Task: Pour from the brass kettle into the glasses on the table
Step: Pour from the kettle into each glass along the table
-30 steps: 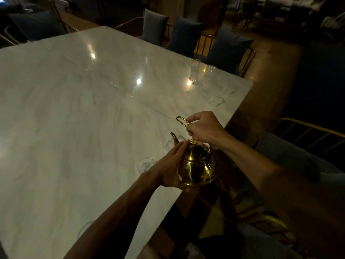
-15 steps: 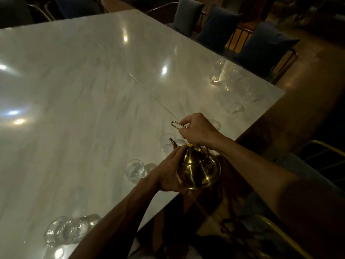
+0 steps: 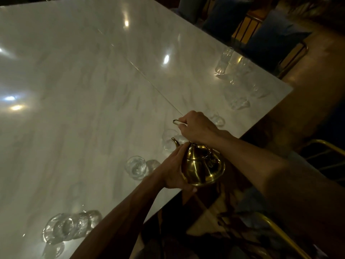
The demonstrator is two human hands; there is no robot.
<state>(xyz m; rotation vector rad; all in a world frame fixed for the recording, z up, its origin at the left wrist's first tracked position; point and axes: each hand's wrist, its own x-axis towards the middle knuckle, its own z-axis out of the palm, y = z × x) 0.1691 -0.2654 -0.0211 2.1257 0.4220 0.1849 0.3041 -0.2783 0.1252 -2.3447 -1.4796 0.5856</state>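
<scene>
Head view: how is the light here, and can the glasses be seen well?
Head view: the room is dim; bright lamp glare spots lie on the glossy table. The glasses are clear and faint, and those at the far edge blur into the marble. The brass kettle, held by both hands, shows sharp highlights.

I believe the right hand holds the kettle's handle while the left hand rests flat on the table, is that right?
Not quite. In the head view the right hand does hold the handle of the kettle, but the left hand is not flat on the table; it cups the kettle's side below the spout.
</scene>
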